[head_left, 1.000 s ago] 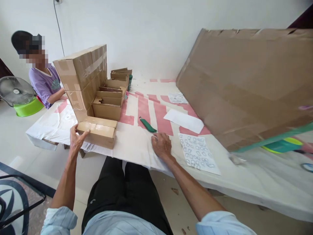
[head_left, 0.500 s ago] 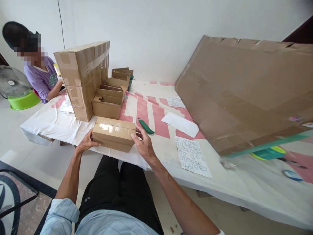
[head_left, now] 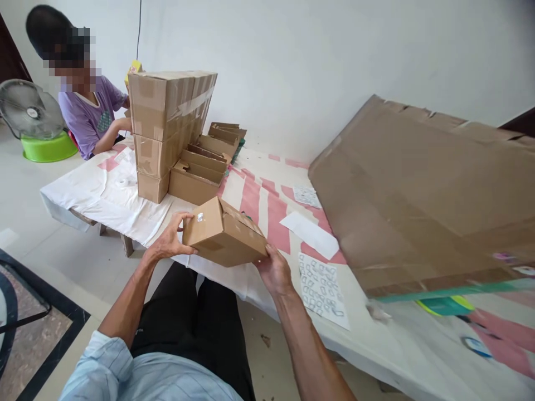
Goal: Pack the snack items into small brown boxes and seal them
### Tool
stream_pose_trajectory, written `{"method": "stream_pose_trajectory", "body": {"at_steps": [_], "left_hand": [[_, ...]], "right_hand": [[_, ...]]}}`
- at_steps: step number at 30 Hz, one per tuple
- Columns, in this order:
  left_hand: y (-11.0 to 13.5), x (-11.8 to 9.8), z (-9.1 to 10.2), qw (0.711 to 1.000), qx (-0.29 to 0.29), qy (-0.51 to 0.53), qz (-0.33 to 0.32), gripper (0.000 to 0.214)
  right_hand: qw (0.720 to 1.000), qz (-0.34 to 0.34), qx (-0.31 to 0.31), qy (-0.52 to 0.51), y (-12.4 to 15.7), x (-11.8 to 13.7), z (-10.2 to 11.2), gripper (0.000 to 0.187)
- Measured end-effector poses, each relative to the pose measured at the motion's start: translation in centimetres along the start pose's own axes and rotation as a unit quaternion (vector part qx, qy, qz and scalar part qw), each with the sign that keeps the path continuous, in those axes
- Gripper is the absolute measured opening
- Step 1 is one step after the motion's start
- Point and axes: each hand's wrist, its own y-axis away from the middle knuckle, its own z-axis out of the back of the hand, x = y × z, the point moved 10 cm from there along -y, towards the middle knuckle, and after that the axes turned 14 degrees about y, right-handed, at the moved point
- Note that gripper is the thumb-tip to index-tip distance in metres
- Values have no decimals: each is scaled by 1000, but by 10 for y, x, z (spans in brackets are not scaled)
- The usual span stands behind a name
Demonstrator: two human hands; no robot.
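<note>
A small taped cardboard box (head_left: 225, 233) is lifted off the table and tilted, held between both hands just above the near table edge. My left hand (head_left: 170, 240) grips its left end, thumb on top. My right hand (head_left: 273, 270) supports its right end from below, fingers curled round the box. Behind it stands a stack of three sealed cardboard boxes (head_left: 167, 125), with several open folded cartons (head_left: 200, 172) beside the stack.
A low table under a white and pink cloth (head_left: 104, 195) carries a sticker sheet (head_left: 321, 289), white paper (head_left: 311, 234) and a large flat cardboard sheet (head_left: 426, 195) at the right. Another person (head_left: 90, 108) sits at the far left, near a fan (head_left: 29, 111) and green basin (head_left: 48, 149).
The box slid from the left toward me, then both hands took it by its ends, lifted it off the cloth and tilted it. The green cutter is now hidden behind it.
</note>
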Motion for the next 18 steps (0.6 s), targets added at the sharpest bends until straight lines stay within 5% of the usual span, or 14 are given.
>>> {"method": "stream_pose_trajectory", "body": {"at_steps": [4, 7, 11, 13, 16, 18], "left_hand": [[5, -19, -3, 999, -1, -19, -40, 95], [12, -35, -4, 997, 2, -39, -63, 98], [14, -54, -15, 994, 13, -84, -67, 102], [11, -65, -25, 992, 23, -99, -76, 101], [5, -80, -41, 989, 34, -114, -92, 98], [1, -86, -51, 988, 40, -120, -94, 98]], "right_hand": [[1000, -6, 16, 17, 6, -5, -4, 39], [992, 29, -2, 121, 8, 7, 1, 41], [951, 144, -93, 257, 18, 81, 10, 41], [900, 266, -117, 324, 38, 145, -6, 36], [797, 448, -14, 406, 80, 221, -68, 21], [732, 511, 63, 447, 102, 245, -104, 15]]}}
